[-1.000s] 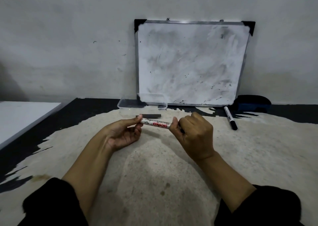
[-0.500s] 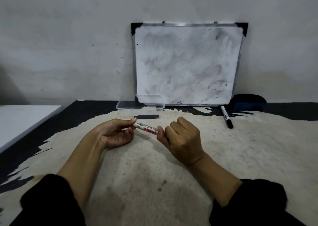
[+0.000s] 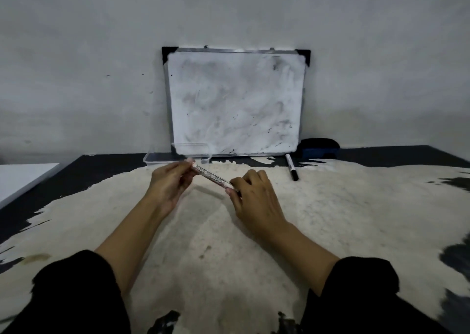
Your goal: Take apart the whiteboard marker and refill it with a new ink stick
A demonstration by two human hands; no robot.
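Observation:
A white whiteboard marker [image 3: 211, 177] with printed lettering is held above the table, slanting from upper left down to lower right. My left hand [image 3: 171, 183] pinches its upper left end with the fingertips. My right hand [image 3: 251, 197] is closed around its lower right end, hiding that end. The black ink stick that lay behind the hands in the earlier frames is hidden behind them.
A smeared whiteboard [image 3: 235, 103] leans on the wall. A clear plastic tray [image 3: 152, 157] lies at its lower left. A second marker [image 3: 291, 170] and a dark blue eraser [image 3: 319, 147] are at the right. The worn table top [image 3: 330, 219] is pale with black patches.
The marker has turned from nearly level to slanting, its left end raised toward the tray. Both hands have kept hold of it, and the camera view has shifted.

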